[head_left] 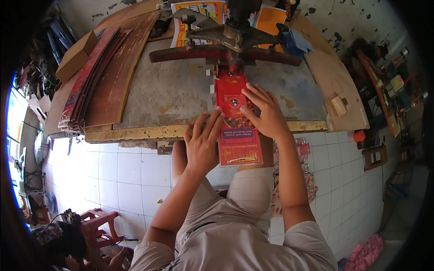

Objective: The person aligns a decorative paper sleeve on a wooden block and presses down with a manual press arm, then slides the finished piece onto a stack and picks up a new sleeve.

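A long red printed strip (233,118) with a purple band lies lengthwise on the grey work surface (167,95). Its near end hangs past the table's front edge, over my lap, and carries a thin pale line. The far end runs beneath the head of a dark metal press (233,43), where part of it is hidden. My left hand (203,137) rests along the strip's left edge with its fingers stretched out. On the opposite edge, my right hand (266,112) lies with fingers spread, fingertips touching the strip. Neither hand grips anything visibly.
Stacked reddish boards (90,81) and a brown cardboard box (77,55) lie at the left. A small wooden block (339,105) sits at the right. Colourful printed sheets (270,22) are behind the press. A red stool (100,226) stands on the tiled floor, near a person.
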Demonstrator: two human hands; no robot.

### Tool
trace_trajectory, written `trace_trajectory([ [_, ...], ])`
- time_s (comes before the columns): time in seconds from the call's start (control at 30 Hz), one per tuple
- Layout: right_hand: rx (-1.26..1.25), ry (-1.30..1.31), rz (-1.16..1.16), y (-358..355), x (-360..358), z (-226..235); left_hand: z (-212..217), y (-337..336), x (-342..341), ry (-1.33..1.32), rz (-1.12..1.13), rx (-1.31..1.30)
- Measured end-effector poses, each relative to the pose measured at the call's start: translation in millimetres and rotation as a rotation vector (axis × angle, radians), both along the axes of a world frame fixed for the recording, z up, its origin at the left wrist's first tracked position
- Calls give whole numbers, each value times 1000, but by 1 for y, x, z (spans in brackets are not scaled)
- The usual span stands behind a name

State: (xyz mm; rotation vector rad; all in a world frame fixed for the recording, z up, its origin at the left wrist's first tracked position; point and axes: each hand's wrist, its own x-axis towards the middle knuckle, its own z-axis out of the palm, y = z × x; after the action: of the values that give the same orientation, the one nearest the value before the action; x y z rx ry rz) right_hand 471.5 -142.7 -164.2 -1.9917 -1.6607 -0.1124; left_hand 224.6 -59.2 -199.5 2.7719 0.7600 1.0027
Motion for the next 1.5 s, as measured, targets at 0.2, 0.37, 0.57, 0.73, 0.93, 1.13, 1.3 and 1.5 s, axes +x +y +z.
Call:
trace_trajectory([
  [0.2, -4, 4, 5, 1, -2, 2, -2, 0, 0, 1, 2, -19],
  [0.37, -41, 18, -13, -1, -2, 4, -3, 0, 1, 1, 2, -21],
  [0.57, -36, 35, -5, 0, 0, 2, 0, -1, 1, -2, -3, -34],
  [0.73, -6, 39, 0, 1, 1, 0, -1, -1, 1, 11, 8, -18],
  [0.93, -6, 27, -2, 1, 0, -1, 1, -2, 2, -14, 4, -31],
  [1.13, -13, 32, -12, 0, -1, 0, 1, -2, 2, 2, 10, -21],
  [1.3, -16, 32, -10, 1, 0, -1, 0, -2, 1, 22, 15, -46],
  [1.5, -22, 47, -8, 0, 0, 0, 2, -4, 2, 0, 2, -80],
])
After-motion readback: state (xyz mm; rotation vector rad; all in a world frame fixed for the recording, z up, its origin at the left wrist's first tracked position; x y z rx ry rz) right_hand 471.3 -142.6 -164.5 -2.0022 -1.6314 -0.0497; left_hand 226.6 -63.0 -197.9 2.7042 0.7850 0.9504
